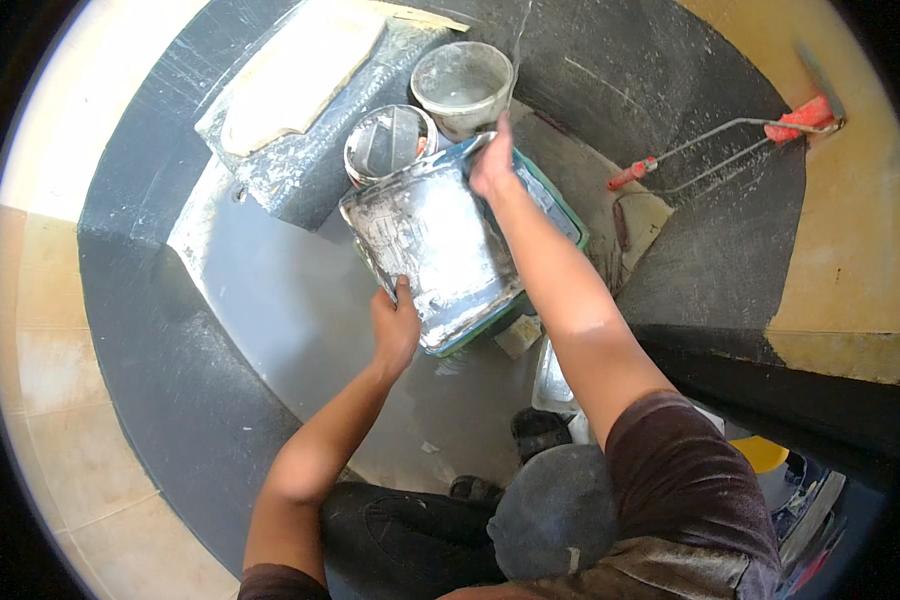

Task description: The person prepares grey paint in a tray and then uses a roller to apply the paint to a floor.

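Observation:
Both my hands hold a rectangular paint tray (440, 235), silvery and smeared with dark and whitish residue, tilted over the floor. My left hand (396, 325) is closed on its near left edge, the thumb lying on top. At the far right corner my right hand (494, 165) grips the rim, its fingers partly hidden behind it. Beneath the tray shows a second one with a green and blue rim (568, 222). Just beyond stand a round white tub (353, 160) with a dark flat object inside and a greyish, paint-stained bucket (462, 88).
Two paint roller frames with red grips (632, 174) lean against the dark-painted wall on the right. At the far left, a grey block (300, 190) bears a whitish slab (305, 80). A clear plastic container (553, 380) lies near my right forearm; a yellow object (760, 454) is at lower right.

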`<control>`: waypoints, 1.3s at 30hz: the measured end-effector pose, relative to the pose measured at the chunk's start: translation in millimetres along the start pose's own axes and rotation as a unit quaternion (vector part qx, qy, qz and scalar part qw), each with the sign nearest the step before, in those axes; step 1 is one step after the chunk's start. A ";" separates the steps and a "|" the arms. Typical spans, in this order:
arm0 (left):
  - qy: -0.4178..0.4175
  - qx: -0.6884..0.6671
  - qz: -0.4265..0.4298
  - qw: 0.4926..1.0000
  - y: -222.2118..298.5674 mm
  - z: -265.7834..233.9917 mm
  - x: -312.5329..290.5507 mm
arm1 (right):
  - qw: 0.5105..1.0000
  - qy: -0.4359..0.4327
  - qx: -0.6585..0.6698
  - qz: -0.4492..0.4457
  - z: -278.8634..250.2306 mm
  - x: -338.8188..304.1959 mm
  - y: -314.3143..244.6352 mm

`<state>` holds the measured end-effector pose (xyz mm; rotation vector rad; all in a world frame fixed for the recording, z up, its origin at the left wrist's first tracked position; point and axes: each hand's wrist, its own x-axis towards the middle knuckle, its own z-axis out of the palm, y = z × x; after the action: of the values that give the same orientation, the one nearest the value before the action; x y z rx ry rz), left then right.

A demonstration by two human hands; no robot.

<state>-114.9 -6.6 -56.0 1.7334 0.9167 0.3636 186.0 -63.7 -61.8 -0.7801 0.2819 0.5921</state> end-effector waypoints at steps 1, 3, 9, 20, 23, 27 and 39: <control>-0.002 -0.005 0.020 1.000 -1.1 2.1 -1.9 | 0.996 -0.044 0.039 -0.060 0.1 -7.3 -17.9; -0.003 0.036 0.039 0.999 4.4 13.8 -5.8 | 0.999 -0.028 0.020 -0.037 -3.3 13.6 -17.4; -0.042 0.064 0.010 0.997 23.4 11.6 -8.9 | 0.999 0.013 -0.040 0.006 -26.0 17.0 -2.9; -0.020 0.082 0.043 0.996 26.8 8.8 -14.6 | 0.999 0.016 -0.037 -0.036 -25.7 18.1 -3.9; -0.015 0.075 0.044 0.996 30.1 16.8 -13.0 | 0.994 0.042 -0.097 -0.025 -33.1 23.9 2.9; -0.016 0.066 0.045 0.997 24.1 10.2 -13.3 | 0.998 0.052 -0.002 -0.043 -49.6 28.5 -22.0; 0.006 0.096 0.047 0.994 33.9 -1.0 -0.5 | 0.895 -0.021 -0.424 -0.138 -97.2 0.3 -55.6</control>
<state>-102.5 -10.1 -24.7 1.9564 0.9045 0.3560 217.0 -165.6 -96.5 -1.6185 -0.1563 0.4472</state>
